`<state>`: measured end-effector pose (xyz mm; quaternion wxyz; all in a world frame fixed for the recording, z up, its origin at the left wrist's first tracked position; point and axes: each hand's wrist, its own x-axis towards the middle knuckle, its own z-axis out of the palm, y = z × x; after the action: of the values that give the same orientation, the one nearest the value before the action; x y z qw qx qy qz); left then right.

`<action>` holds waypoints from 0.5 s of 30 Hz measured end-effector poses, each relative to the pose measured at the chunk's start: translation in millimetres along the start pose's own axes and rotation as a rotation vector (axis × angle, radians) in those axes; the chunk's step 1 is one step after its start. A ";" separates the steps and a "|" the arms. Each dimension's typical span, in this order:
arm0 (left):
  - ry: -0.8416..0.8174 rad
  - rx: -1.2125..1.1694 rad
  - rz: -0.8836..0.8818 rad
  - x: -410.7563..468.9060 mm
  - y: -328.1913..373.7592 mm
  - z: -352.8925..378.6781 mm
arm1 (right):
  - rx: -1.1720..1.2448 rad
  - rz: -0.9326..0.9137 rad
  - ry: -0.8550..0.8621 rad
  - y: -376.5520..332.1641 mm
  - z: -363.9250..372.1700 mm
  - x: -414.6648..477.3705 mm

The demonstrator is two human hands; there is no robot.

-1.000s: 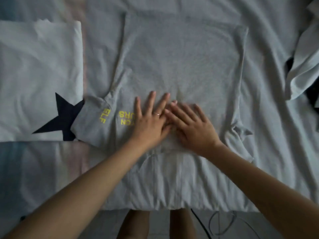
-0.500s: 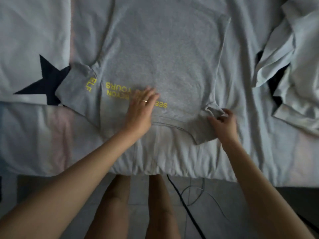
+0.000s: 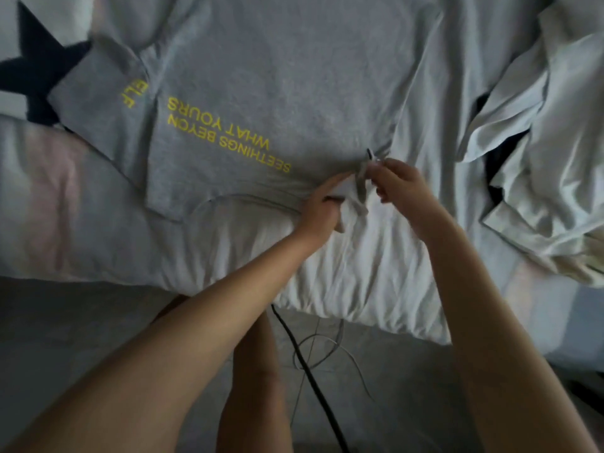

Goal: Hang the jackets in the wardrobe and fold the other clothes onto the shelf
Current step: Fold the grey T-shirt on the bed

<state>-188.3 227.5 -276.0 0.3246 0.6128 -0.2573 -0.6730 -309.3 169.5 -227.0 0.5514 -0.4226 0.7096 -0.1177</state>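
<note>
A grey T-shirt with yellow lettering lies flat on a bed, its collar towards the near edge. Both hands meet at one sleeve – the left hand curls round the bunched fabric, and the right hand pinches it just beside. Crumpled white clothing lies to the right – cables trail on the floor below.

A pale-sheeted bed stands on a grey floor crossed by cables.

Open bedsheet lies left of the grey T-shirt; crumpled white garment crowds the right.
</note>
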 end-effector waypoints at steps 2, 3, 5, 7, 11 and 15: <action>-0.016 -0.227 -0.158 13.8 9.4 -18.1 | -0.176 -0.158 0.218 0.7 0.2 9.7; -0.044 -0.332 -0.209 21.4 14.6 -31.4 | -0.329 -0.238 0.252 1.4 0.0 12.8; -0.100 -0.486 -0.324 32.1 23.1 -63.3 | -0.576 -0.356 0.097 6.6 1.6 17.0; -0.169 -0.445 -0.393 33.6 29.7 -83.8 | -0.734 -0.387 -0.019 6.4 1.9 23.0; -0.129 0.000 -0.158 36.9 20.2 -85.7 | -0.730 -0.204 0.010 1.1 -11.3 47.2; -0.003 0.238 0.145 22.8 3.2 -80.6 | -0.928 -0.180 0.067 -0.1 -11.8 47.5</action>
<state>-108.9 212.4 -297.9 0.2971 0.6257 -0.3795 -0.6134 -321.3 131.3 -255.1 0.2687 -0.6801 0.6653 0.1507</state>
